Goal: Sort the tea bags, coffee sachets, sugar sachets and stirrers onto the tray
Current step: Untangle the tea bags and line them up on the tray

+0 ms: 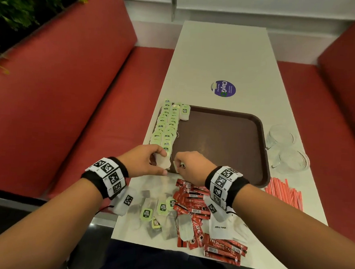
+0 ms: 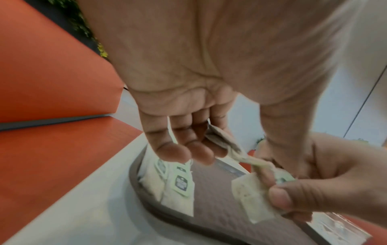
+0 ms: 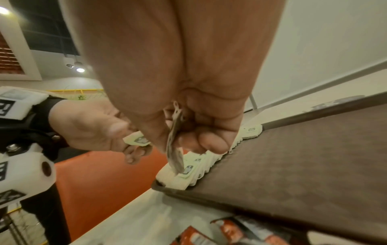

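Observation:
A brown tray (image 1: 223, 141) lies mid-table with rows of green-tagged tea bags (image 1: 165, 125) along its left edge. Over the tray's near left corner my left hand (image 1: 163, 162) grips a white tea bag (image 1: 160, 161). My right hand (image 1: 176, 162) is close beside it and pinches another tea bag (image 1: 176, 167). In the left wrist view a twisted piece (image 2: 240, 155) runs from the left-hand bag (image 2: 220, 139) to the right-hand bag (image 2: 251, 195). In the right wrist view the pinched bag (image 3: 175, 149) hangs edge-on from my right hand (image 3: 180, 142).
Loose tea bags (image 1: 158, 215), red coffee sachets (image 1: 193, 207) and white sugar sachets (image 1: 221, 229) are piled at the table's near edge. Red-striped stirrers (image 1: 284, 193) lie right of the tray, with two glass mugs (image 1: 281, 137) behind them. Red bench seats flank the table.

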### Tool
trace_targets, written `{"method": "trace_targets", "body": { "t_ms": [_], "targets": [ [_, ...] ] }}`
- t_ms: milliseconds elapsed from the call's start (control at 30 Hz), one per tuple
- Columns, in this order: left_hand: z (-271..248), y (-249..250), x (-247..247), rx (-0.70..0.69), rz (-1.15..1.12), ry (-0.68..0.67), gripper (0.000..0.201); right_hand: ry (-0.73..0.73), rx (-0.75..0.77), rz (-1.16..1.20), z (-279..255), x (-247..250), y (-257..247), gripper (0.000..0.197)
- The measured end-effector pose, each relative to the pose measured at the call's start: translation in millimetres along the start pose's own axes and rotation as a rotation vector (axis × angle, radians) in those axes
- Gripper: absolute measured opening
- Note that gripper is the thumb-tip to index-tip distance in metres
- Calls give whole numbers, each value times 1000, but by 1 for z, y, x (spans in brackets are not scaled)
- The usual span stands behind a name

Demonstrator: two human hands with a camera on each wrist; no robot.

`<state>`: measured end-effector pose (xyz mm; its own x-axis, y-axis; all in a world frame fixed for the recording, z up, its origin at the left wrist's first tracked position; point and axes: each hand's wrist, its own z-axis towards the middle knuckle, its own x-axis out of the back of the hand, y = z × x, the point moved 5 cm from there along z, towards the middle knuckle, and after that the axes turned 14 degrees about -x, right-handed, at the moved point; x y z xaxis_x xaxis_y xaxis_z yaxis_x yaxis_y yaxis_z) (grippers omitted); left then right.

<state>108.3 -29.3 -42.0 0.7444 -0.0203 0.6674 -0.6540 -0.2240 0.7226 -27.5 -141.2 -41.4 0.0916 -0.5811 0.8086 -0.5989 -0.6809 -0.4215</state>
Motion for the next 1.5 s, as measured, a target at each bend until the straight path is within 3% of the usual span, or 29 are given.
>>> {"method": "trace_targets", "body": {
  "t_ms": [67, 233, 367, 633, 800, 1000, 1067, 1167, 1367, 1500],
  "targets": [
    [10, 6, -2, 4, 41, 19, 52, 2, -40, -20, 2, 5, 8, 13],
    [34, 23, -3, -84, 79, 70, 5, 57, -74, 141, 2, 17, 25, 36],
    [49, 29, -7, -119, 107, 50, 7, 122, -73, 179, 4, 27, 34, 19],
    [75, 51, -1, -300, 193, 56, 7, 219, -86, 271, 4, 43, 43, 16],
    [91, 60, 10, -281, 170, 60, 12, 174, -58, 391, 10, 50, 40, 27],
    [100, 66, 23, -313, 41, 128, 21, 99, -49, 401, 23, 48, 39, 14],
    [101, 67, 24, -335, 54, 128, 21, 128, -18, 431, 25, 49, 38, 20],
    [101, 69, 26, -364, 46, 125, 22, 199, 6, 514, 28, 51, 42, 13],
    [101, 67, 34, -374, -11, 234, 25, 217, -28, 536, 40, 51, 52, 5],
    [112, 57, 30, -271, 118, 149, 15, 202, -32, 490, 44, 54, 53, 9]
  ]
}}
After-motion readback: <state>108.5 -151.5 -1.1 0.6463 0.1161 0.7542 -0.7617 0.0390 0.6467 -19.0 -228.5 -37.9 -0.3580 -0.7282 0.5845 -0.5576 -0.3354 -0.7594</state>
